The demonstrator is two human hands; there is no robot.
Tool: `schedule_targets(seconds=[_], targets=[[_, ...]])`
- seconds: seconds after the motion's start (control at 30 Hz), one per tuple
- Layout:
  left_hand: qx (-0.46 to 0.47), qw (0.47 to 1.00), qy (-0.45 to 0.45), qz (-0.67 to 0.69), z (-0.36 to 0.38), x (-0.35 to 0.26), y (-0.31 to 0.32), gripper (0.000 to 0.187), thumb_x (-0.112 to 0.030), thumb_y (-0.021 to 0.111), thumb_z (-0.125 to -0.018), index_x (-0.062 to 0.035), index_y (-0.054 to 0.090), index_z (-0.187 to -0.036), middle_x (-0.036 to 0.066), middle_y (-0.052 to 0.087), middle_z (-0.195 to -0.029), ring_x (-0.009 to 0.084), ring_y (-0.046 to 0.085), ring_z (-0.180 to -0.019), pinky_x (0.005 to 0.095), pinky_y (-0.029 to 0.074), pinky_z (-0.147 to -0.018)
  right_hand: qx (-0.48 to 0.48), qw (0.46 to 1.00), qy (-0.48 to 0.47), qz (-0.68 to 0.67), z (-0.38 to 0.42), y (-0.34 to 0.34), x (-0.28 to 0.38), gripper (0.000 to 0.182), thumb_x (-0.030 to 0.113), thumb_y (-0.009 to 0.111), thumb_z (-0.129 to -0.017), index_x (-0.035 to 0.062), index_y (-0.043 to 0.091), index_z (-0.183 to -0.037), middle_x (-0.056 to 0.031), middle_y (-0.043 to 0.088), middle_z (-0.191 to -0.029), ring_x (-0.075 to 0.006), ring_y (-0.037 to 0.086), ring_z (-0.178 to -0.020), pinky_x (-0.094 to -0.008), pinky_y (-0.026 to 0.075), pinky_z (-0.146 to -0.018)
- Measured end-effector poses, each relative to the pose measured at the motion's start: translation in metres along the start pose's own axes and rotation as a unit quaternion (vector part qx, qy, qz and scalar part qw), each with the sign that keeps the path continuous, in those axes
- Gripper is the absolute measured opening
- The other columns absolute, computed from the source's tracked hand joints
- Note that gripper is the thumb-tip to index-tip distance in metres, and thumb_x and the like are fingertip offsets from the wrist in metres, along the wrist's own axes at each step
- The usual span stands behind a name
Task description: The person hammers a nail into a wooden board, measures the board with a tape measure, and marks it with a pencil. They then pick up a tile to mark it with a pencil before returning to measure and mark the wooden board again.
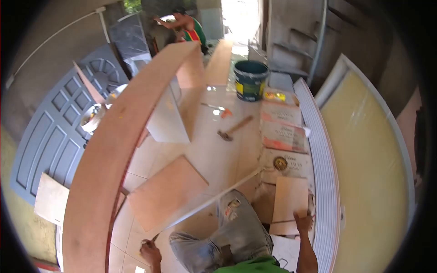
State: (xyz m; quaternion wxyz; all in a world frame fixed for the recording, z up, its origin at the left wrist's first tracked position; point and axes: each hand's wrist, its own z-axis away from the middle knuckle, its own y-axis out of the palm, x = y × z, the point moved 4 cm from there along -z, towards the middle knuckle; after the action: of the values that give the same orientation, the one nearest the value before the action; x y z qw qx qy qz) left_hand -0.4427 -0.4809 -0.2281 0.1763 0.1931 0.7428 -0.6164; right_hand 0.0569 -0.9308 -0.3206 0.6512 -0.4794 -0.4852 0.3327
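Note:
My left hand (150, 253), low and left of my knee, is closed around a small tool (155, 237) with a dark pointed tip; its kind is hard to make out. My right hand (303, 223) grips the lower right corner of a small plywood piece (290, 198), which lies over the tile boxes. A long thin pale strip (214, 199) runs slantwise from near my left hand past my knee. Just beyond that hand, a larger plywood panel (167, 191) rests on the tiled floor.
A long curved-looking board (98, 159) stands at left. Ahead lie a hammer (235, 128) and a dark bucket (251, 81). A tape roll (280, 163) sits on the tile boxes (284, 132). White ribbed panels (324, 182) line the right. Another person (189, 29) works at the back.

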Motion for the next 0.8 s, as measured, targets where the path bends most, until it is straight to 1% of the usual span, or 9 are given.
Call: schedule_targets(seconds=[0.17, 0.23, 0.3, 0.37, 0.4, 0.57, 0.63, 0.7, 0.8], targets=[[0.14, 0.985, -0.097, 0.01, -0.027, 0.06, 0.146, 0.012, -0.018, 0.067, -0.08, -0.0098, 0.064, -0.089, 0.013, 0.066, -0.096, 0.0337, 0.06, -0.096, 0.047, 0.048, -0.084, -0.028, 0.999, 0.001, 0.022, 0.0, -0.011, 0.014, 0.091, 0.056, 0.08, -0.062, 0.0016, 0.049, -0.129, -0.021, 0.062, -0.113, -0.0372, 0.06, -0.105, -0.0505, 0.047, -0.088], [0.201, 0.979, -0.022, -0.041, -0.052, 0.083, 0.2, 0.023, -0.028, 0.058, -0.085, -0.0073, 0.066, -0.089, 0.019, 0.066, -0.095, 0.0386, 0.06, -0.096, 0.0491, 0.047, -0.086, 0.036, 0.952, -0.225, -0.204, -0.03, 0.018, 0.002, 0.073, 0.044, 0.079, -0.071, -0.0003, 0.053, -0.123, -0.0211, 0.064, -0.111, -0.0362, 0.061, -0.105, -0.0455, 0.049, -0.09], [0.227, 0.964, 0.116, -0.082, -0.067, 0.101, 0.232, 0.039, -0.036, 0.046, -0.09, -0.0041, 0.067, -0.09, 0.024, 0.064, -0.096, 0.0426, 0.06, -0.094, 0.0517, 0.045, -0.086, -0.032, 0.977, -0.197, -0.079, -0.045, 0.039, -0.02, 0.077, 0.049, 0.075, -0.073, -0.0013, 0.052, -0.127, -0.0236, 0.062, -0.116, -0.0418, 0.058, -0.107, -0.0491, 0.047, -0.091], [0.279, 0.949, 0.137, -0.056, -0.075, 0.082, 0.224, 0.031, -0.03, 0.055, -0.088, -0.0011, 0.067, -0.087, 0.024, 0.066, -0.09, 0.0408, 0.062, -0.088, 0.0497, 0.047, -0.08, 0.101, 0.991, -0.056, -0.063, -0.054, 0.031, -0.025, 0.088, 0.056, 0.077, -0.066, -0.0043, 0.053, -0.124, -0.0268, 0.056, -0.123, -0.0405, 0.055, -0.113, -0.0483, 0.045, -0.093], [0.301, 0.94, 0.155, -0.032, -0.084, 0.098, 0.231, 0.028, -0.028, 0.059, -0.086, -0.0009, 0.067, -0.085, 0.022, 0.066, -0.084, 0.038, 0.064, -0.082, 0.047, 0.049, -0.077, 0.036, 0.997, -0.067, 0.015, -0.057, 0.029, -0.022, 0.096, 0.063, 0.075, -0.063, -0.0078, 0.053, -0.123, -0.0305, 0.056, -0.121, -0.042, 0.056, -0.113, -0.0483, 0.045, -0.095], [0.372, 0.914, 0.162, 0.017, -0.098, 0.098, 0.247, 0.024, -0.022, 0.068, -0.082, 0.0019, 0.066, -0.079, 0.016, 0.068, -0.074, 0.0267, 0.067, -0.069, 0.0382, 0.052, -0.07, 0.051, 0.994, -0.011, -0.096, -0.091, 0.005, -0.015, 0.115, 0.071, 0.077, -0.054, -0.01, 0.045, -0.131, -0.0287, 0.059, -0.116, -0.0393, 0.06, -0.107, -0.0433, 0.048, -0.095], [0.38, 0.92, 0.087, 0.026, -0.094, 0.089, 0.254, 0.026, -0.023, 0.071, -0.08, 0.0017, 0.065, -0.078, 0.016, 0.069, -0.075, 0.0278, 0.067, -0.07, 0.0383, 0.052, -0.07, 0.031, 0.969, 0.021, -0.246, -0.085, -0.021, 0.006, 0.072, 0.049, 0.083, -0.065, -0.0077, 0.06, -0.102, -0.014, 0.063, -0.075, -0.0228, 0.066, -0.074, -0.0384, 0.057, -0.064], [0.356, 0.923, 0.143, -0.04, -0.089, 0.072, 0.254, 0.027, -0.024, 0.074, -0.078, 0.0013, 0.065, -0.077, 0.017, 0.068, -0.075, 0.0308, 0.067, -0.072, 0.0404, 0.052, -0.071, 0.033, 0.888, 0.03, -0.458, -0.088, -0.032, 0.025, 0.055, 0.034, 0.086, -0.067, -0.007, 0.059, -0.092, -0.0105, 0.061, -0.076, -0.0162, 0.063, -0.068, -0.0336, 0.058, -0.056], [0.322, 0.914, 0.203, -0.14, -0.083, 0.044, 0.239, 0.03, -0.026, 0.076, -0.076, 0.0016, 0.065, -0.081, 0.02, 0.068, -0.085, 0.0341, 0.065, -0.082, 0.0433, 0.051, -0.076, 0.054, 0.893, 0.009, -0.446, -0.103, -0.046, 0.043, 0.048, 0.028, 0.084, -0.07, -0.0095, 0.059, -0.088, -0.0127, 0.061, -0.079, -0.0176, 0.063, -0.064, -0.0341, 0.06, -0.056]])
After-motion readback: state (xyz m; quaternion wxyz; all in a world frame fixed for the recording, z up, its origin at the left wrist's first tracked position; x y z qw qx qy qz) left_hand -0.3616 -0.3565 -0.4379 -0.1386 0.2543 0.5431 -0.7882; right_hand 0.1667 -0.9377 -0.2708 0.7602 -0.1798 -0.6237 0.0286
